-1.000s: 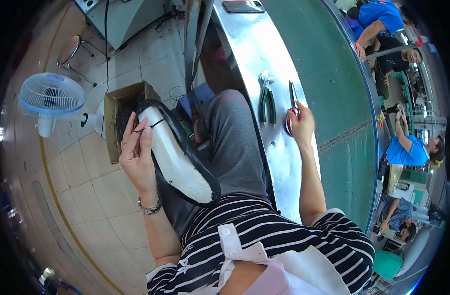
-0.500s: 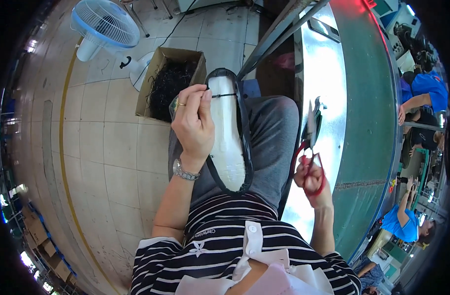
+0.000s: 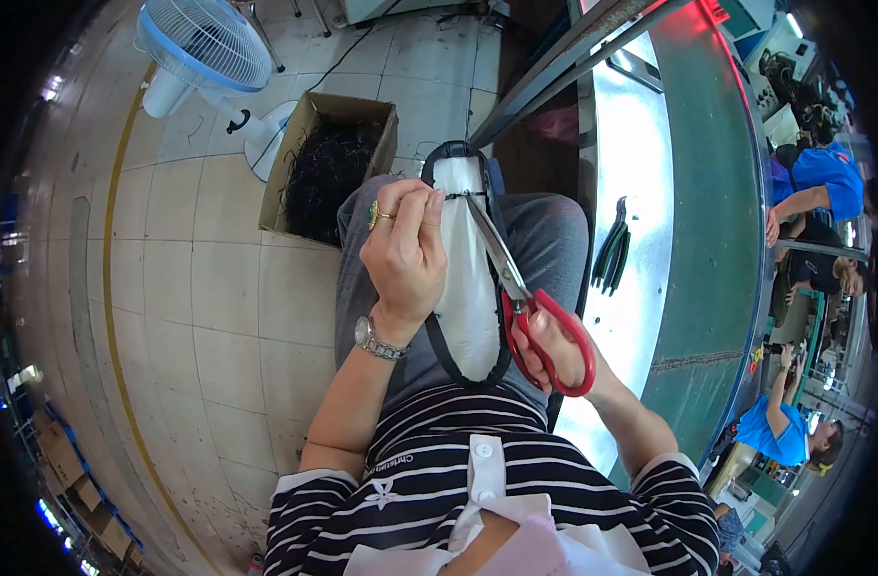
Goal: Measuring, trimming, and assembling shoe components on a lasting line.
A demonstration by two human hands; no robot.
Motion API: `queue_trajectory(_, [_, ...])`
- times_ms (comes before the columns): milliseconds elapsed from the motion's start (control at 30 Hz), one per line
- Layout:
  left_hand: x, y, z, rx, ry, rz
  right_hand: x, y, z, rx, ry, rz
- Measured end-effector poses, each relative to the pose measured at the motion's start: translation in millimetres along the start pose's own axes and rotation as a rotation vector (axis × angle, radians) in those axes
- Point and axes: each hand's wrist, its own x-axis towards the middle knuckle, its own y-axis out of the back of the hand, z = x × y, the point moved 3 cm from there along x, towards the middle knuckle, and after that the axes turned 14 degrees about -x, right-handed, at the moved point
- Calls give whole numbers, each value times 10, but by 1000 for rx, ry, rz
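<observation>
A shoe upper [image 3: 470, 322] with a white sole-shaped underside and black edging lies lengthwise over my lap. Across its far part runs a thin black cord [image 3: 477, 195]. My left hand [image 3: 405, 252] is closed in a pinch at the upper's left edge, by that cord; the fingertips hide what exactly they grip. Red-handled scissors [image 3: 499, 252] are in my right hand [image 3: 554, 348], fingers through the loops. Their blade tips reach the cord, just right of my left fingertips.
A cardboard box [image 3: 277, 197] full of black scraps stands on the tiled floor beside a white-and-blue fan [image 3: 208, 43]. On my right, a metal ledge [image 3: 636, 173] holds a dark, slim bundle [image 3: 613, 252]. Beyond it runs a green work surface [image 3: 712, 230], with other people farther right.
My right hand has brought the scissors from over the metal ledge leftward to the cord. The dark bundle now lies on the ledge. My left hand and the upper have shifted slightly right.
</observation>
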Motion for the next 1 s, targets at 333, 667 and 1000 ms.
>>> queue_trajectory(333, [-14,-29,45,66,-133,12,-679,117,376,-152,-82,389])
queue_trajectory(667, [746,286,562,-120,-490,307,-1447,906,1693,-836,-609,1174])
queue_trajectory(1000, [808,755,-291,596,-293,49,-1244,1037,1673,-1057,-386,1219])
